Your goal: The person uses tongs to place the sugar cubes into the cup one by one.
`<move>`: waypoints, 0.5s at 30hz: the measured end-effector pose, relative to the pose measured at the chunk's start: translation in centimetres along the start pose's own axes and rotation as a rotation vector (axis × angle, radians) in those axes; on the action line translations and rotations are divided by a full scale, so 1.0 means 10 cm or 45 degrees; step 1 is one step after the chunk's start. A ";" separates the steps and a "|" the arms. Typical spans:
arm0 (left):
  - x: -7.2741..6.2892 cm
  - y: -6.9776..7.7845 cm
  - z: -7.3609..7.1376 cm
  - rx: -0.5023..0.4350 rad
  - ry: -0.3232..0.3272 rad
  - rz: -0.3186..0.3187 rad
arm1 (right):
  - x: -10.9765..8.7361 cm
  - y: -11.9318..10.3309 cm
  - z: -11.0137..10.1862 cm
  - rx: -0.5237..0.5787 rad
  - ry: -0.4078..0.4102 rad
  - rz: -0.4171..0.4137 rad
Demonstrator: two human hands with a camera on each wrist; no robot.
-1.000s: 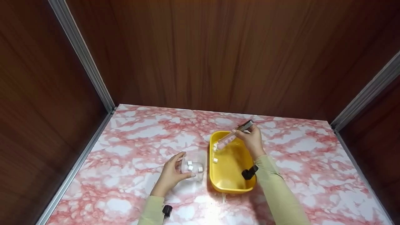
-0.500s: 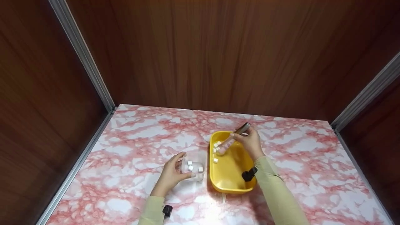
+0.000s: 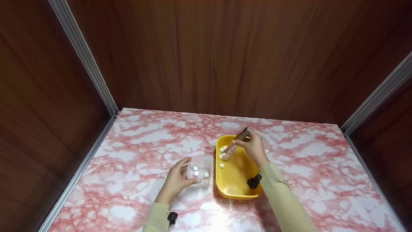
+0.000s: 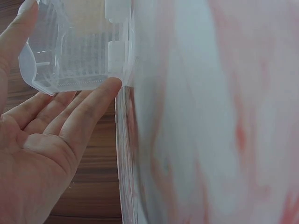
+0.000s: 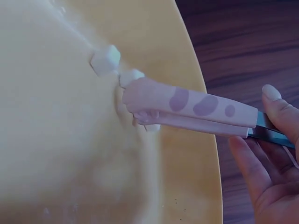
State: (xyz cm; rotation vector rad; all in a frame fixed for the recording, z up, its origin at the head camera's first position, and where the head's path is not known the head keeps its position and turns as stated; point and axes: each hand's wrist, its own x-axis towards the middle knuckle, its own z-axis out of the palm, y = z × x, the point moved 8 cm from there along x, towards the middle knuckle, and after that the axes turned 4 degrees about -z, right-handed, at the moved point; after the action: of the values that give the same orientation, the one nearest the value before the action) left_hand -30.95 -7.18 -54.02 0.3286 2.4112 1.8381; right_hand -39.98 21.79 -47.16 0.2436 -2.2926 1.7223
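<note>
My left hand (image 3: 175,182) grips a clear plastic container (image 4: 79,46), thumb on its near side and fingers along its far side. A few white cubes (image 3: 196,173) lie in it. Immediately to the right stands a yellow tub (image 3: 239,183). Over it my right hand (image 3: 254,149) pinches metal tongs (image 5: 187,105) with pink, paw-shaped sleeves, their tips angled down to the left. Those tips are nearly together among several white cubes (image 5: 106,59) near the tub's left wall. One cube (image 5: 152,127) shows partly beneath the tips. Another cube (image 3: 221,165) sits apart, nearer to me.
The tabletop (image 3: 135,161) has a red-and-white marbled surface. Dark wood-grain panels (image 3: 209,58) rise behind it and at both sides, with metal corner rails (image 3: 87,61). Bright glare and a wet-looking mark lie in front of the tub.
My right hand and the tongs have shifted left and slightly toward me, the tips moving down among the cubes. Cubes once behind the tips now show. My left hand and the container have stayed put.
</note>
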 end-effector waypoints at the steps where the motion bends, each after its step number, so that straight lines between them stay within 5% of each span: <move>1: 0.00 0.00 0.00 0.002 -0.003 -0.004 | 0.00 -0.01 0.00 -0.007 0.000 -0.012; 12: -0.01 -0.01 0.00 0.010 -0.011 -0.027 | 0.00 -0.01 -0.02 -0.014 0.064 -0.054; 15: -0.06 0.12 0.00 -0.015 -0.016 -0.021 | -0.01 0.02 -0.04 -0.053 0.080 -0.031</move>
State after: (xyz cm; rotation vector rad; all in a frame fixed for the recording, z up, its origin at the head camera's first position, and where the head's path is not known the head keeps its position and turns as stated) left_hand -30.25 -7.06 -52.89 0.3172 2.3863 1.8368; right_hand -39.93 22.21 -47.29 0.2051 -2.2683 1.6451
